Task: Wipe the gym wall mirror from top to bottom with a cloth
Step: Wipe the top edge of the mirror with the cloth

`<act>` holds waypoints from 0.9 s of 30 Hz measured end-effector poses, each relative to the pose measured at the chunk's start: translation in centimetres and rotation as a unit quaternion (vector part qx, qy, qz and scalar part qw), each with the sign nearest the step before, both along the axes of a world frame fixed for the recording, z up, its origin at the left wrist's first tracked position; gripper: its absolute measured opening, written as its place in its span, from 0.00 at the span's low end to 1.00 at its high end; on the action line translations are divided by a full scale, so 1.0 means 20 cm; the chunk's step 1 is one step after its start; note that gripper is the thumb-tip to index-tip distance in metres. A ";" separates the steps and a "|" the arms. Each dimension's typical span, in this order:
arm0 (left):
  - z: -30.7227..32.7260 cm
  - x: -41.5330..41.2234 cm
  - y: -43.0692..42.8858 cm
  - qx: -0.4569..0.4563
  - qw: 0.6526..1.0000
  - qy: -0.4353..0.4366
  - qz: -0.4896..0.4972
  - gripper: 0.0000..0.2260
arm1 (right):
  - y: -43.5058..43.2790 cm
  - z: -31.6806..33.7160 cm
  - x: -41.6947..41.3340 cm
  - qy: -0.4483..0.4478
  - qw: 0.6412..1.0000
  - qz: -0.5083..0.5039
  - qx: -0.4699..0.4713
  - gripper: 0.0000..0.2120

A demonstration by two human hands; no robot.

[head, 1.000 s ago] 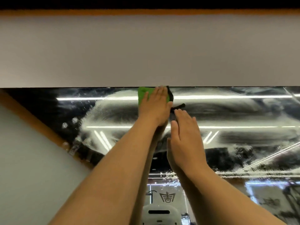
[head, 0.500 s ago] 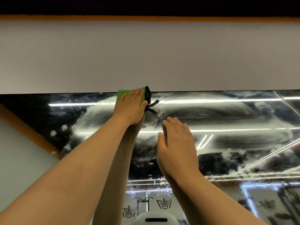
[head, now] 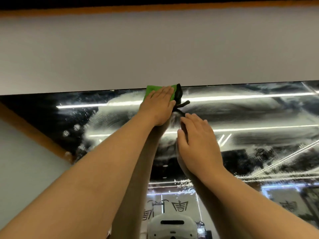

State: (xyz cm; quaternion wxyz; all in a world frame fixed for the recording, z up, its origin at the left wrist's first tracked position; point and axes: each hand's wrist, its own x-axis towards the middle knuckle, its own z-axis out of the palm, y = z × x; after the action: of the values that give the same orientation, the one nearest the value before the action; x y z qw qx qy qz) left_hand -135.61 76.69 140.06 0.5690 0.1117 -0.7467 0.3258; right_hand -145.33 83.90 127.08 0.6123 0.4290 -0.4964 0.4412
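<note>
The wall mirror [head: 259,114] fills the lower half of the head view, streaked with white cleaning smears and droplets. My left hand [head: 158,105] presses a green cloth [head: 150,89] flat against the glass right at the mirror's top edge, fingers straight. The cloth's dark edge and a dark strap [head: 179,99] stick out to the right of that hand. My right hand [head: 198,140] lies flat on the glass just below and to the right, holding nothing. Both arms' reflections show under them.
A plain grey wall [head: 155,49] runs above the mirror, topped by an orange strip [head: 155,8]. At the left, a grey surface with an orange border [head: 34,131] meets the mirror. A white head-worn device [head: 172,223] is reflected at the bottom.
My left hand slid the cloth left along the top edge, then back to the right. My right hand stayed flat on the glass.
</note>
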 end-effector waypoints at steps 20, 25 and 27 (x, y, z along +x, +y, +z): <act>-0.11 0.04 -0.02 0.036 0.998 0.043 0.000 0.25 | -0.03 0.01 -0.01 -0.002 1.000 -0.001 -0.012 0.28; -0.29 0.10 -0.11 -0.005 1.000 -0.008 -0.005 0.25 | -0.01 0.01 0.00 -0.008 1.000 -0.008 -0.010 0.23; -0.35 0.22 -0.22 -0.004 1.000 -0.004 -0.009 0.25 | 0.00 0.00 0.00 -0.014 1.000 -0.015 -0.001 0.21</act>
State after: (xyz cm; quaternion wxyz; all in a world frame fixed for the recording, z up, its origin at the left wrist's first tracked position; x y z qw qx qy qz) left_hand -131.16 72.32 133.09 0.5699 0.1011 -0.7483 0.3242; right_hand -145.25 83.92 127.17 0.6122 0.4147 -0.5110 0.4383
